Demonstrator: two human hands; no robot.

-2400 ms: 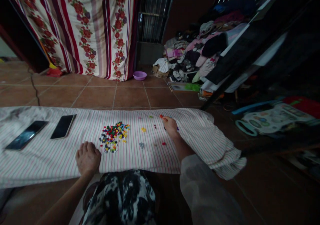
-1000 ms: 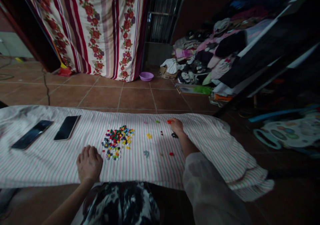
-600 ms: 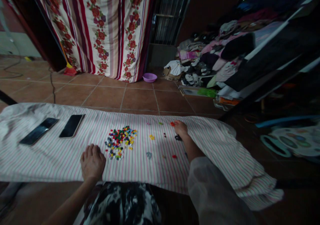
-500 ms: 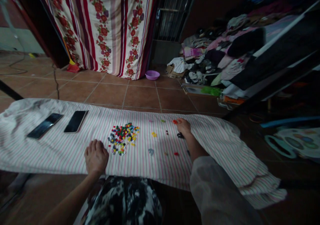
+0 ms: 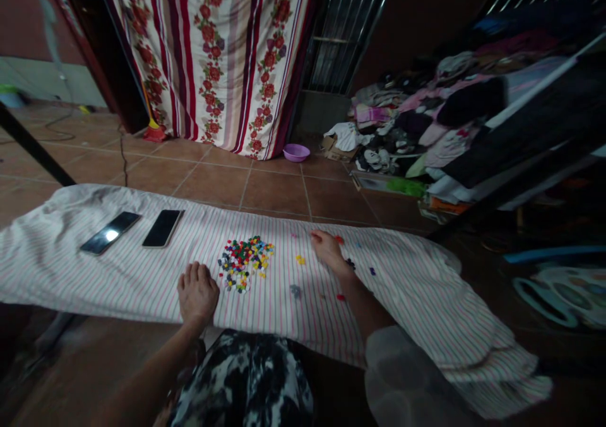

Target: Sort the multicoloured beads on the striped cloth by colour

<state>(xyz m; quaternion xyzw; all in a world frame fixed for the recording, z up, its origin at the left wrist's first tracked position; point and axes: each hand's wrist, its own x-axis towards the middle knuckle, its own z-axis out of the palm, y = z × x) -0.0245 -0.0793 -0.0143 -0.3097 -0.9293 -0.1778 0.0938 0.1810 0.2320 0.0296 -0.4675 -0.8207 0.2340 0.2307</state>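
Note:
On the striped cloth [image 5: 265,307] lies a mixed pile of small coloured pieces [image 5: 241,256], too small to tell their kind. Left of the pile, my left hand [image 5: 197,291] rests palm down, fingers stretched out, holding nothing. My right hand [image 5: 327,250] is over the far side of the cloth with fingers drawn together; anything between them is too small to make out. Around it are little sorted groups: pink [image 5: 294,235], yellow [image 5: 300,259], grey [image 5: 295,291], orange-red [image 5: 339,239], black [image 5: 350,264], red [image 5: 341,297] and dark blue [image 5: 372,271].
Two phones, one with a glare spot [image 5: 111,232] and one dark [image 5: 163,228], lie at the cloth's left. Beyond on the tiled floor are a purple basin [image 5: 296,153], a hanging floral curtain [image 5: 231,67] and a heap of clothes [image 5: 402,117].
My right hand has moved left from the orange-red pieces to where the green group showed, now covered. My left hand stays in place on the cloth. The whole view has shifted slightly.

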